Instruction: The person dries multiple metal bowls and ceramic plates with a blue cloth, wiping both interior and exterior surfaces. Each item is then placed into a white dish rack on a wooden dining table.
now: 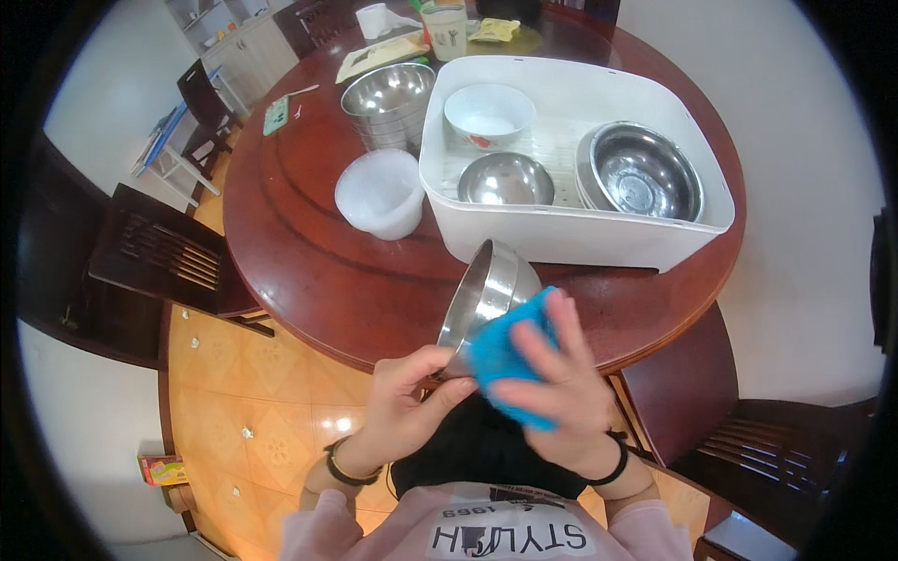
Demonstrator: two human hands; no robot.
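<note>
A stainless steel bowl [485,292] is tilted on its side at the near edge of the round table. My left hand [408,400] grips its rim, thumb and fingers closed on the metal. Against the bowl's outside, my right hand [569,391] presses a blue cloth [505,360], its fingers somewhat blurred. Just beyond stands a white plastic bin [561,229]. Inside it are a white bowl [488,114], a small steel bowl [506,179] and a larger steel bowl [645,173] resting against pale dishes.
A translucent plastic tub [381,194] and a stack of steel bowls [391,103] stand left of the bin on the dark red table [299,234]. Farther back are a plastic pitcher [445,33] and a yellow packet [496,31]. Wooden chairs [173,252] flank the table.
</note>
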